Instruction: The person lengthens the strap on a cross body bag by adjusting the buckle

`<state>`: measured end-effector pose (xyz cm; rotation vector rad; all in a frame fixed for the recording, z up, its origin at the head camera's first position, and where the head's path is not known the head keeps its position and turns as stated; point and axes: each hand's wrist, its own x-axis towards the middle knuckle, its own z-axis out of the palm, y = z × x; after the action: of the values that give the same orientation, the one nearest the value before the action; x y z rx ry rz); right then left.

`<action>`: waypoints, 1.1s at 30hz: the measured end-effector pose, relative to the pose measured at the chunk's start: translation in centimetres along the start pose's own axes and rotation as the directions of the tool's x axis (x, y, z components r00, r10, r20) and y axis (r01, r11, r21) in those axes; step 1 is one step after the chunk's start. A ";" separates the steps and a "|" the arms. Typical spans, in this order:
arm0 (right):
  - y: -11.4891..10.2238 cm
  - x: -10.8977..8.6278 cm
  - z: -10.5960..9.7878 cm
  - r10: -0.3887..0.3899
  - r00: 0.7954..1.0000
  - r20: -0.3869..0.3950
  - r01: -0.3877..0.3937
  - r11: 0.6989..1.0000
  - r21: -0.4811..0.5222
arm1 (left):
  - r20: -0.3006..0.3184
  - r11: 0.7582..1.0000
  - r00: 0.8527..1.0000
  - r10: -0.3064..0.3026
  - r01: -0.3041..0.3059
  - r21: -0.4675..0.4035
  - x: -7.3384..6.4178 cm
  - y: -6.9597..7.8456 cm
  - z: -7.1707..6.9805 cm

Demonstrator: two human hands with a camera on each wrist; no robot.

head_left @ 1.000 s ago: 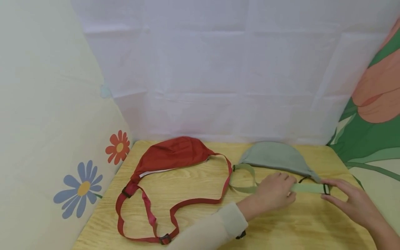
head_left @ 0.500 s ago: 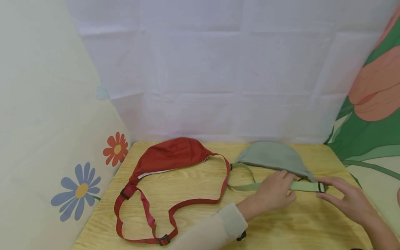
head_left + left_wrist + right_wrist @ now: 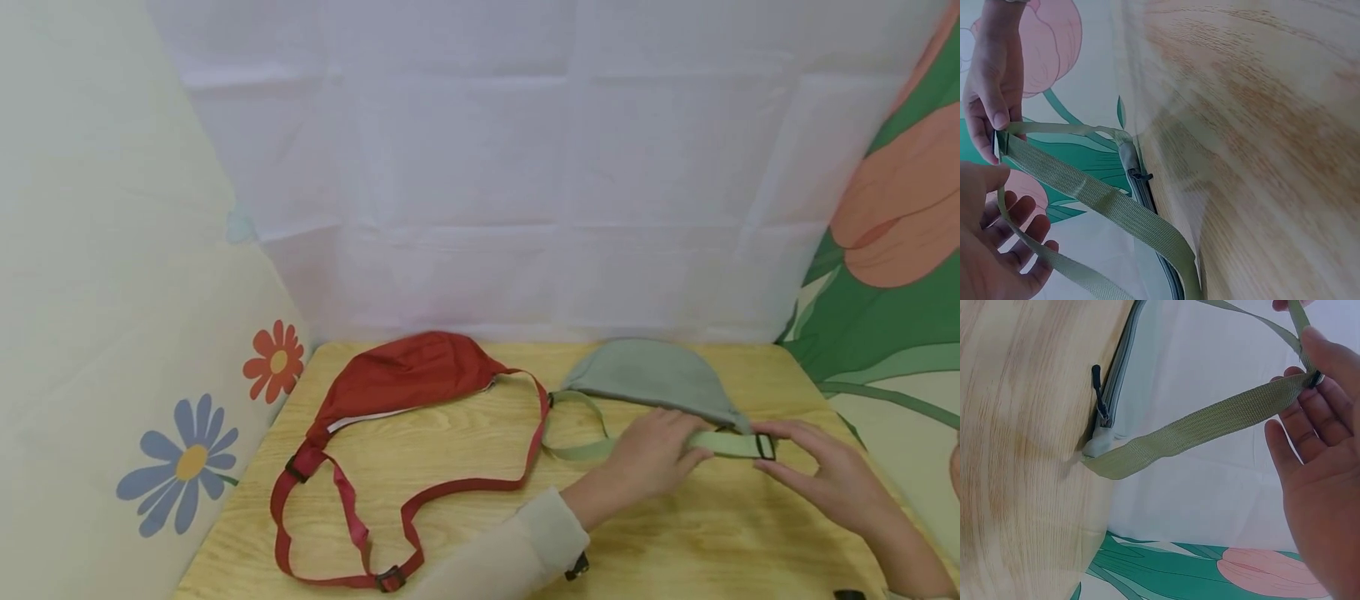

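Observation:
A grey-green waist bag [image 3: 648,373] lies flat at the right rear of the table, its zip edge toward me. Its light green strap [image 3: 723,443] is lifted in front of it. My right hand [image 3: 836,479] pinches the black slider buckle [image 3: 765,447] at the strap's right end, between thumb and fingers. To its left, my left hand [image 3: 652,454] pinches a strand of the strap near that buckle. In the left wrist view, the other fingers [image 3: 1025,250] are loosely bent beside the strand. The right wrist view shows the strap [image 3: 1210,425] running to the bag's zip end [image 3: 1100,440].
A red waist bag [image 3: 420,371] lies left on the wooden table [image 3: 480,550], its red strap [image 3: 465,486] spread in loops. The green strap's left loop lies close to it. White cloth [image 3: 450,167] hangs behind, and flower-patterned cloth [image 3: 892,333] flanks the table.
The slider buckle and my right hand have come slightly left, shortening the gap to my left hand. The view has turned a little right. Both bags stay in place.

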<state>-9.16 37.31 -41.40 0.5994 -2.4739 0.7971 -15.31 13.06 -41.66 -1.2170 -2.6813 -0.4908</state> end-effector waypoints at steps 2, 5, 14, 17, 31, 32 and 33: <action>0.0 0.0 0.0 -0.012 1.000 0.002 0.012 1.000 0.008 | -0.002 1.000 1.000 -0.003 0.003 -0.015 0.0 -0.1 0.1; -0.2 0.1 0.1 -0.016 1.000 0.004 0.016 1.000 0.010 | 0.008 0.999 1.000 -0.008 0.009 -0.036 0.0 -0.1 0.2; -0.3 0.4 0.2 -0.008 1.000 -0.009 0.008 1.000 0.026 | 0.027 0.998 0.999 0.037 -0.036 -0.051 -0.1 0.0 0.3; -0.2 0.5 0.2 -0.012 1.000 -0.014 0.013 1.000 0.028 | 0.045 0.995 0.998 0.038 -0.034 -0.097 -0.1 0.0 0.3; -0.4 0.5 0.4 0.000 0.999 -0.042 0.001 0.999 0.036 | 0.056 0.993 0.997 0.045 -0.038 -0.114 0.3 0.1 0.4; -0.4 0.5 0.4 0.000 0.999 -0.043 0.002 0.999 0.039 | 0.054 0.994 0.998 0.045 -0.040 -0.104 0.3 0.1 0.3; -0.4 0.5 0.4 -0.002 0.999 -0.045 0.004 0.999 0.042 | 0.050 0.995 0.998 0.047 -0.042 -0.094 0.3 0.2 0.3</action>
<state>-9.48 36.62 -41.19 0.5934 -2.4208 0.8539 -15.38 13.53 -41.78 -1.3289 -2.6960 -0.5915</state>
